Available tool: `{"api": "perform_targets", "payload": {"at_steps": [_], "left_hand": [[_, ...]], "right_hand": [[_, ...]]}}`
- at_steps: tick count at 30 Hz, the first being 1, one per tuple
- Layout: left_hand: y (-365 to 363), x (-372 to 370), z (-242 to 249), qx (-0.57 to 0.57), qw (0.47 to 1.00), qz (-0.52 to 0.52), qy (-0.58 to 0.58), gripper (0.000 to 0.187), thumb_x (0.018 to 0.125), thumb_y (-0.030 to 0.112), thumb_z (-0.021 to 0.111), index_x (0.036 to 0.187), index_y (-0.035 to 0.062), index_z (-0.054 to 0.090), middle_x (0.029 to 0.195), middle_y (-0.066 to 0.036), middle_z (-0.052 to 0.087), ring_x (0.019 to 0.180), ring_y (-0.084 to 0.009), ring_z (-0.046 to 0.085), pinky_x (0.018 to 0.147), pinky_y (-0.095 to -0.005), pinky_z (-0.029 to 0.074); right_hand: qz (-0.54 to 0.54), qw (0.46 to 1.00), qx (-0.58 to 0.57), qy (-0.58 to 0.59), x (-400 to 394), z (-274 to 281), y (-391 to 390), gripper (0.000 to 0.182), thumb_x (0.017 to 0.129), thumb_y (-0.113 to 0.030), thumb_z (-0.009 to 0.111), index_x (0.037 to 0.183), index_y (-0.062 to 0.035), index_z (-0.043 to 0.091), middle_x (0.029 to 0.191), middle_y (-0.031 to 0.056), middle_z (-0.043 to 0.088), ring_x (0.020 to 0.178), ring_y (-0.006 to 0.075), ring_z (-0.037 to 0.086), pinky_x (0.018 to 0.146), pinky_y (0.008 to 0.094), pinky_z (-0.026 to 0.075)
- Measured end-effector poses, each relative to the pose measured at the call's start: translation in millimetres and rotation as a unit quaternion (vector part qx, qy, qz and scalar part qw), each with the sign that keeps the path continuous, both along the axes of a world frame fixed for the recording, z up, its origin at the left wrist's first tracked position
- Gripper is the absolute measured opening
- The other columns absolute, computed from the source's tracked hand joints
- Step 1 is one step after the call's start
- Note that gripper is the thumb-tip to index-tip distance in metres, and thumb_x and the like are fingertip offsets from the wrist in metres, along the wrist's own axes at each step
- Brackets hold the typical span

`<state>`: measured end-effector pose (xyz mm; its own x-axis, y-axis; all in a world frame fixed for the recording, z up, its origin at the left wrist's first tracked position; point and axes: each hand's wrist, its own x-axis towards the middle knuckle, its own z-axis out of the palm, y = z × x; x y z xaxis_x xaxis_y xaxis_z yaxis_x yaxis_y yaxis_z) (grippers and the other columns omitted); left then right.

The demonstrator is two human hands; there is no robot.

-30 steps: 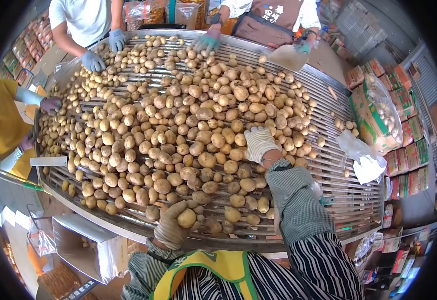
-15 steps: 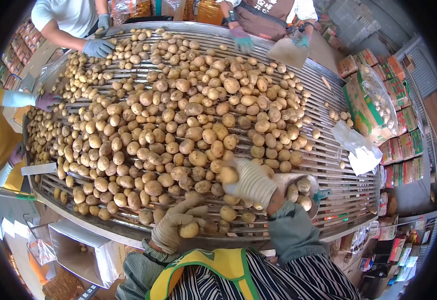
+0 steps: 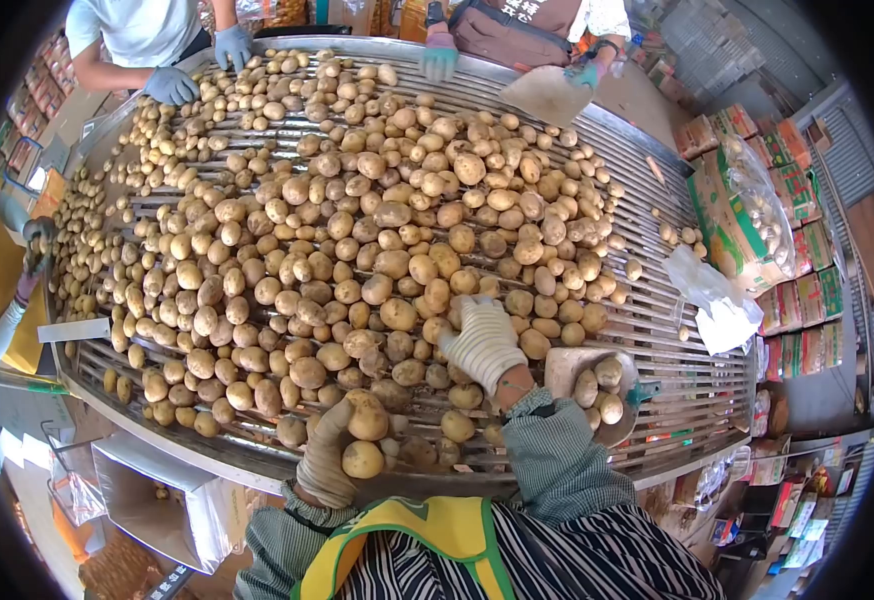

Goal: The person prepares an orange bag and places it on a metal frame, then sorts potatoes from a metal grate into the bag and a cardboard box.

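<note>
Many potatoes [image 3: 307, 374] lie spread over a slatted metal table [image 3: 697, 375]. Near the front edge my left hand [image 3: 327, 452], in a pale glove, is closed around potatoes; one larger potato [image 3: 368, 415] sits above another potato [image 3: 362, 460] at its fingers. My right hand [image 3: 484, 340], in a striped white glove, reaches into the pile with its fingers bent down over potatoes; what lies under the fingertips is partly hidden. Right of it a metal scoop [image 3: 561, 370] with a green handle holds several potatoes.
Across the table, one co-worker's gloved hands [image 3: 171, 86] touch potatoes; another person holds a flat scoop [image 3: 547, 95]. A third person's arm is at the left edge, near a metal plate [image 3: 74, 330]. White plastic [image 3: 727, 320] and a potato box [image 3: 722, 215] are at right.
My right hand has moved from beside the scoop up and left into the pile, without the potato it held. My left hand now has two potatoes at its fingers. The co-workers' hands have shifted.
</note>
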<state>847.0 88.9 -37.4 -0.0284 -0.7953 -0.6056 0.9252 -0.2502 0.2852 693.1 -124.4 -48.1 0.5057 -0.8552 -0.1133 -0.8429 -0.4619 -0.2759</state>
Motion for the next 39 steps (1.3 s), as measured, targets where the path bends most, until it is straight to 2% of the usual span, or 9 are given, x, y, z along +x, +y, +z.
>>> {"api": "perform_targets", "payload": {"at_steps": [3,5,6,11,18,27,31,34,39], "left_hand": [[-4.4,-0.5,2.8,0.012,1.0,0.02,0.003,0.054,0.089,0.046,0.068,0.117,0.0013,0.056,0.102,-0.019,0.068,0.074,-0.0235,0.068,0.064,-0.0333,0.061],[-4.9,0.5,-4.3,0.011,1.0,0.022,0.009,0.053,0.089,0.046,0.067,0.118,0.0019,0.056,0.102,-0.019,0.068,0.075,-0.023,0.067,0.064,-0.0331,0.061],[-5.3,1.0,-6.6,0.01,1.0,0.025,0.014,0.053,0.09,0.046,0.067,0.119,0.0024,0.056,0.102,-0.018,0.067,0.075,-0.0225,0.067,0.065,-0.0329,0.06],[-5.1,-2.3,-3.6,0.019,1.0,0.006,0.001,0.053,0.09,0.047,0.065,0.12,0.0041,0.057,0.102,-0.016,0.066,0.076,-0.021,0.067,0.064,-0.0312,0.06],[-10.0,-6.3,5.8,0.053,0.998,-0.019,-0.004,0.054,0.088,0.05,0.067,0.118,0.0066,0.059,0.099,-0.013,0.066,0.073,-0.0185,0.067,0.058,-0.0284,0.061],[-4.1,-21.8,11.1,0.099,0.99,-0.026,-0.092,0.056,0.089,0.055,0.064,0.114,0.0045,0.059,0.095,-0.015,0.067,0.069,-0.0204,0.067,0.056,-0.0305,0.06],[-0.3,-26.1,7.6,0.095,0.987,-0.052,-0.117,0.06,0.087,0.06,0.064,0.11,0.0051,0.06,0.096,-0.012,0.066,0.078,-0.0205,0.064,0.058,-0.0269,0.056],[-4.8,-33.0,12.0,0.107,0.984,-0.033,-0.14,0.059,0.086,0.061,0.065,0.109,0.0062,0.06,0.092,-0.012,0.067,0.073,-0.0204,0.064,0.056,-0.0269,0.056],[-11.8,-37.9,9.9,0.116,0.987,-0.04,-0.108,0.059,0.085,0.063,0.066,0.11,0.0095,0.063,0.09,-0.012,0.068,0.063,-0.0184,0.064,0.053,-0.028,0.057]], "right_hand": [[-0.047,0.991,0.107,-0.065,4.8,21.7,28.7,0.053,0.083,-0.033,0.068,0.121,0.0016,0.06,0.114,0.0295,0.061,0.098,0.0441,0.064,0.094,0.0473,0.052],[0.043,0.998,-0.013,-0.034,2.1,11.3,53.0,0.05,0.081,-0.032,0.068,0.119,-0.0009,0.062,0.11,0.0256,0.062,0.094,0.0431,0.065,0.09,0.0456,0.053],[0.098,0.987,0.13,0.009,6.2,28.5,56.4,0.046,0.081,-0.033,0.068,0.116,-0.0034,0.064,0.108,0.0212,0.063,0.098,0.0387,0.064,0.092,0.048,0.05],[0.071,0.983,-0.107,-0.133,-26.9,9.3,81.7,0.033,0.08,-0.031,0.069,0.105,-0.0095,0.064,0.109,0.0098,0.063,0.109,0.0292,0.056,0.098,0.0485,0.039],[-0.046,0.985,-0.147,0.074,-140.1,27.6,46.4,0.064,0.073,-0.041,0.076,0.129,-0.0153,0.059,0.132,0.0118,0.052,0.125,0.0307,0.046,0.107,0.0518,0.031],[-0.112,0.978,-0.151,0.085,-199.5,-9.3,45.1,0.056,0.076,-0.033,0.07,0.128,-0.0172,0.059,0.139,0.0156,0.047,0.133,0.0361,0.038,0.107,0.0564,0.031],[-0.116,0.978,-0.146,0.091,-209.7,14.2,32.4,0.058,0.079,-0.041,0.069,0.129,-0.013,0.059,0.135,0.0171,0.051,0.131,0.0364,0.043,0.106,0.0554,0.035],[-0.227,0.973,0.029,-0.014,-216.3,44.5,5.5,0.064,0.086,-0.051,0.064,0.131,-0.0054,0.058,0.129,0.0213,0.058,0.118,0.0366,0.058,0.104,0.0441,0.044],[-0.162,0.974,0.036,0.152,-218.7,36.2,-83.5,0.055,0.086,-0.036,0.066,0.131,-0.0057,0.057,0.126,0.0205,0.061,0.118,0.0362,0.06,0.101,0.0476,0.047]]}}
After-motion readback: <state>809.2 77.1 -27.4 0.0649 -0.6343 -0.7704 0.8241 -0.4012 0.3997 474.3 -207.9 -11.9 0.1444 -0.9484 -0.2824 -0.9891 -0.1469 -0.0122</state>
